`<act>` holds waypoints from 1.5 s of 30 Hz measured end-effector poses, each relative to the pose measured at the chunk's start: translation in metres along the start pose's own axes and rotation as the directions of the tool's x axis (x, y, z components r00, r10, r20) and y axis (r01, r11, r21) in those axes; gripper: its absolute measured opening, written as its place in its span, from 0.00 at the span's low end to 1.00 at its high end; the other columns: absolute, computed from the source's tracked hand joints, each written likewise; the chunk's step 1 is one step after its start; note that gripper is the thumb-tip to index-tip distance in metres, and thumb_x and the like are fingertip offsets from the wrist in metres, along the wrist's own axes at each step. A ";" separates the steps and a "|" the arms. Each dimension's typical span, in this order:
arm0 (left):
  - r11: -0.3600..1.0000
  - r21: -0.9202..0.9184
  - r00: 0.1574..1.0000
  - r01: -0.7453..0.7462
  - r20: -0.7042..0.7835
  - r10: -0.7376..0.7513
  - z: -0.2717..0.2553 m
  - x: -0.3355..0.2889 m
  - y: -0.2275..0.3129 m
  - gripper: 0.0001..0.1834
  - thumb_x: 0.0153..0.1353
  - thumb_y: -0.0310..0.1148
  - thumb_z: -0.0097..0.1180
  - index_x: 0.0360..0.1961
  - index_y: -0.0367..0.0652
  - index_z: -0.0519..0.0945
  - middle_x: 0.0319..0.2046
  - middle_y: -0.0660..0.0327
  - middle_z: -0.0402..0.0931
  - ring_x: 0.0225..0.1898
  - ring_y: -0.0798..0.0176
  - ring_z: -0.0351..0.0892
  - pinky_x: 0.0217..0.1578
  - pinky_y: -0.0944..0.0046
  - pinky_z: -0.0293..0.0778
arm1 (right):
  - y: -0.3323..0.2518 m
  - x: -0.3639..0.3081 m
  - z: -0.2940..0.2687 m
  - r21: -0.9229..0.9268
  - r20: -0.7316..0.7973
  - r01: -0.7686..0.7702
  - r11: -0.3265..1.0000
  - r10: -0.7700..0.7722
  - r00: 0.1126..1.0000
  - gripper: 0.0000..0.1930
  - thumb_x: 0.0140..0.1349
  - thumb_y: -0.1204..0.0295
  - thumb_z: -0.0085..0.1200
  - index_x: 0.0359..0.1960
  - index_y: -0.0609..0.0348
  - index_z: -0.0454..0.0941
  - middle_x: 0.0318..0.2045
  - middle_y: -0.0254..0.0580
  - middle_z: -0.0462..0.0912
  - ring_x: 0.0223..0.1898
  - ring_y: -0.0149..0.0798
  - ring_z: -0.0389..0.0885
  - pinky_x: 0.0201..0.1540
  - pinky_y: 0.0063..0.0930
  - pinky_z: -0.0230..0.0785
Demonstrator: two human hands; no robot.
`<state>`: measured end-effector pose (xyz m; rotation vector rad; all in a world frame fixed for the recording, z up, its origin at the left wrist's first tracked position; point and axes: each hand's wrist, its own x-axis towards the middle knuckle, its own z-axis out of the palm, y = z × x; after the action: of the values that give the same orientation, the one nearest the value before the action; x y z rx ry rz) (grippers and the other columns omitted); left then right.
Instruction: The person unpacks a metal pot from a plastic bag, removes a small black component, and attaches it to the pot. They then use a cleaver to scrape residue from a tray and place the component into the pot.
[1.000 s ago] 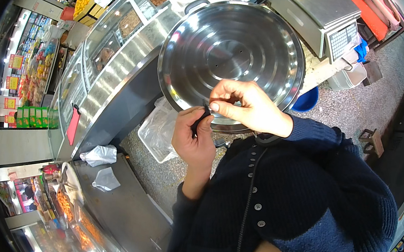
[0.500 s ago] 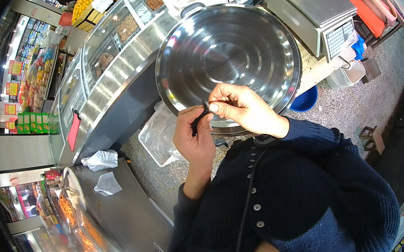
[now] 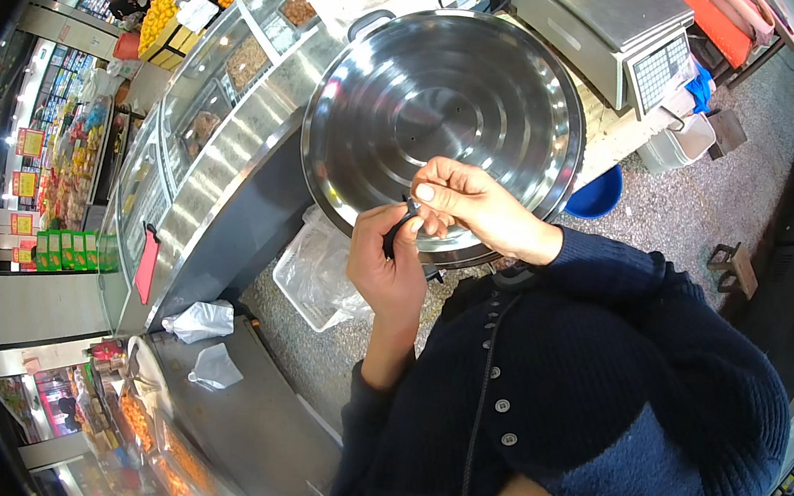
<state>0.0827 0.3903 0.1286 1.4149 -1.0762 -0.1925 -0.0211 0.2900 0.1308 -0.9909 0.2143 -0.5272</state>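
Low over the near side of a wide, round, shiny steel pan or lid (image 3: 525, 95), my two hands are close together. My left hand (image 3: 389, 265) is closed on a small black curved piece (image 3: 399, 230), perhaps a handle, whose upper tip sticks out between thumb and forefinger. Just to its right, my right hand (image 3: 474, 208) is pinched, thumb against curled forefinger, at that tip. Whatever its fingertips hold is too small to make out. Two small dark holes show near the middle of the steel disc. A black handle (image 3: 373, 22) stands at its far left rim.
A steel weighing scale (image 3: 606, 36) is at the far right. Left of the disc runs a glass-topped counter (image 3: 264, 123) with food trays. A blue basin (image 3: 597, 193) and a white bin (image 3: 677, 144) are on the right. A white crate (image 3: 313, 287) with clear plastic lies below.
My right thumb and forefinger have lifted slightly off the black piece's tip, and more of the right hand's lower fingers show. My left hand keeps its hold.
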 end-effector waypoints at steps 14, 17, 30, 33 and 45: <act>0.997 0.071 0.999 0.040 -0.019 -0.038 0.002 -0.003 -0.006 0.05 0.55 0.21 0.57 0.34 0.36 0.76 0.32 0.57 0.76 0.32 0.63 0.76 0.35 0.68 0.72 | 0.006 -0.002 -0.001 -0.075 0.003 0.078 0.994 -0.078 0.997 0.09 0.65 0.67 0.49 0.32 0.58 0.71 0.23 0.27 0.73 0.24 0.20 0.72 0.28 0.15 0.65; 0.992 -0.054 0.993 0.115 -0.024 -0.117 0.002 -0.005 -0.007 0.05 0.56 0.21 0.57 0.35 0.36 0.76 0.32 0.58 0.76 0.32 0.66 0.76 0.35 0.70 0.72 | 0.006 -0.002 -0.001 -0.005 -0.086 0.075 0.997 -0.075 0.993 0.09 0.65 0.67 0.49 0.30 0.58 0.71 0.22 0.27 0.74 0.24 0.20 0.72 0.27 0.16 0.65; 0.995 -0.060 0.996 0.078 -0.030 -0.080 0.006 -0.007 -0.014 0.05 0.58 0.22 0.55 0.35 0.35 0.75 0.33 0.58 0.75 0.34 0.67 0.75 0.37 0.71 0.72 | 0.014 0.001 -0.004 0.111 -0.083 -0.048 0.993 0.058 0.995 0.08 0.64 0.68 0.50 0.35 0.61 0.72 0.25 0.31 0.76 0.25 0.23 0.75 0.30 0.16 0.69; 0.996 -0.063 0.997 0.064 -0.043 -0.067 0.007 -0.007 -0.014 0.04 0.59 0.23 0.55 0.35 0.35 0.75 0.34 0.57 0.74 0.34 0.66 0.75 0.37 0.70 0.72 | 0.015 0.001 -0.004 -0.057 -0.066 0.157 0.986 -0.160 0.985 0.08 0.65 0.68 0.50 0.36 0.62 0.71 0.26 0.31 0.76 0.27 0.24 0.75 0.32 0.18 0.69; 0.995 -0.052 0.996 0.085 -0.014 -0.086 0.007 -0.005 -0.018 0.05 0.59 0.24 0.55 0.36 0.35 0.74 0.34 0.57 0.74 0.35 0.66 0.74 0.37 0.70 0.71 | 0.019 0.002 -0.003 0.058 -0.138 0.238 0.969 -0.229 0.964 0.07 0.62 0.77 0.52 0.39 0.60 0.68 0.29 0.31 0.75 0.30 0.23 0.75 0.35 0.18 0.70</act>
<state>0.0835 0.3846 0.1090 1.4156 -0.9914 -0.2680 -0.0142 0.2946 0.1130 -0.9148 0.1941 -0.8122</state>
